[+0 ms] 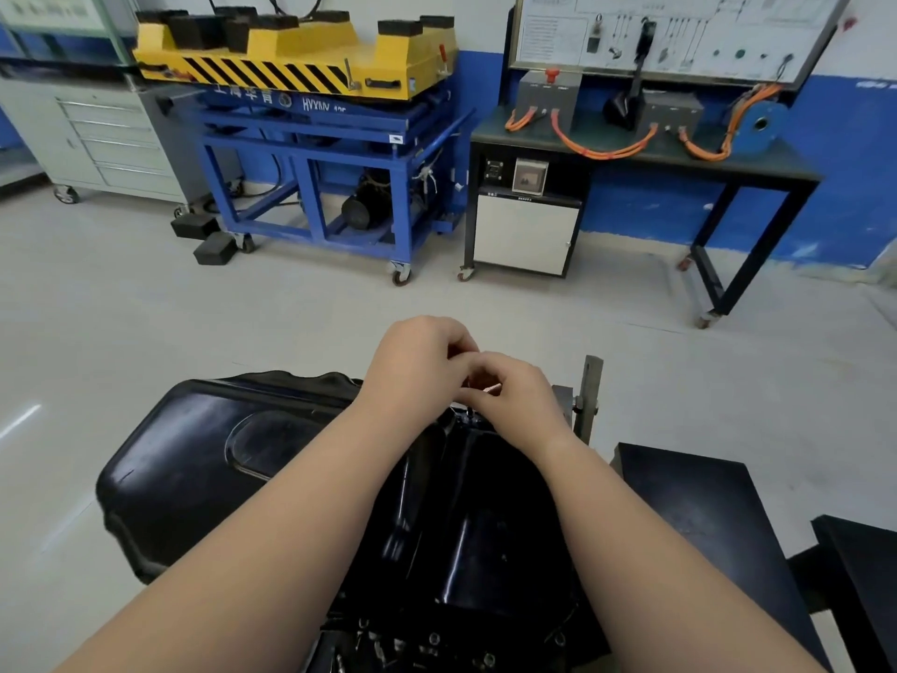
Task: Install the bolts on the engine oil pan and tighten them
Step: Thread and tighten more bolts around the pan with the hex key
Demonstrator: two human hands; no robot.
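A glossy black engine oil pan (pixel 204 459) lies in front of me, bottom side up, filling the lower middle of the head view. Both hands meet over its far right edge. My left hand (pixel 417 366) has its fingers curled, fingertips against the right hand. My right hand (pixel 514 395) pinches a small silvery bolt (pixel 492 391) between thumb and fingers, just above the pan's rim. What my left fingers hold is hidden. Several loose bolts (pixel 427 643) lie at the pan's near edge.
A metal stand bracket (pixel 589 395) rises right behind my hands. Black stand plates (pixel 704 517) sit to the right. Across the grey floor stand a blue wheeled lift cart (pixel 340 153) with a yellow top, a grey drawer cabinet (pixel 111 138), and a black bench (pixel 645 153) with orange cables.
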